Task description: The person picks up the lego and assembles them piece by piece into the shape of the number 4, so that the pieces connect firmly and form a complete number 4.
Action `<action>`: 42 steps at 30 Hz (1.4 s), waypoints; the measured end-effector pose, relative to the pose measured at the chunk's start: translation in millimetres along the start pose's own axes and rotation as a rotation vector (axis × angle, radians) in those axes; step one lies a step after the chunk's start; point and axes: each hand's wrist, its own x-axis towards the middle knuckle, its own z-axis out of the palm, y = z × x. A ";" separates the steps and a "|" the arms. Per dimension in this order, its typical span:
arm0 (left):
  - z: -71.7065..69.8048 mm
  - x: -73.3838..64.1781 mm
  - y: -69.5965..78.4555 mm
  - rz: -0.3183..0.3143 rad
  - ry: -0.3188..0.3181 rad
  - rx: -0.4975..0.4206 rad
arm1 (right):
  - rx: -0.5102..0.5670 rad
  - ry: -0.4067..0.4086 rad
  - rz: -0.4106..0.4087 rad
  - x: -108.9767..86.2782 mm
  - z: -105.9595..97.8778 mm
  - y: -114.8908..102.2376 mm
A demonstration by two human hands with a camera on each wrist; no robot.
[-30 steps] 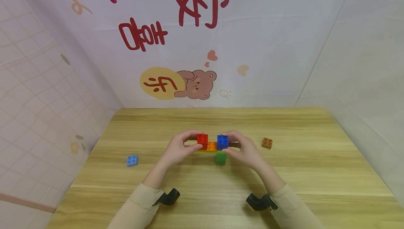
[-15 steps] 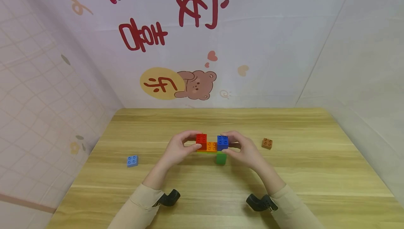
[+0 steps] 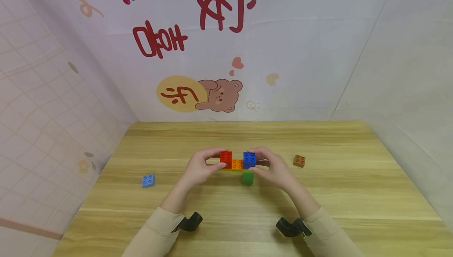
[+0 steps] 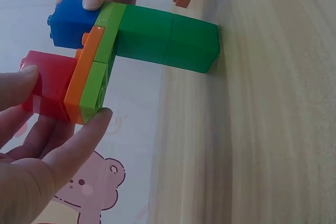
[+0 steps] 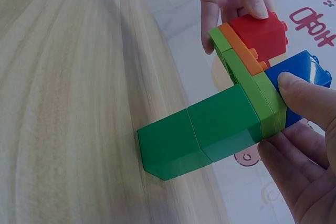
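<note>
Two dark green toy bricks form an upright column on the table. Across its top lie thin lime green bricks, which jut out to the left. A thin orange brick sits on the lime layer's left part. On the orange one's outer end is a red brick, gripped by my left hand, with one fingertip at the underside of the lime end. My right hand pinches the blue brick above the column, thumb on its near face. Some fingers are hidden behind the bricks.
A light blue brick lies on the wooden table at the left. To the right of my right hand rests a brown brick. A printed cloth hangs behind the table's back edge.
The red brick has shifted very slightly left with my left fingers on it. My right hand and the other bricks stay where they were.
</note>
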 end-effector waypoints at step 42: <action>4.9 2.5 3.4 -0.035 0.058 -0.093 | -0.010 -0.003 0.007 0.8 -0.2 -0.4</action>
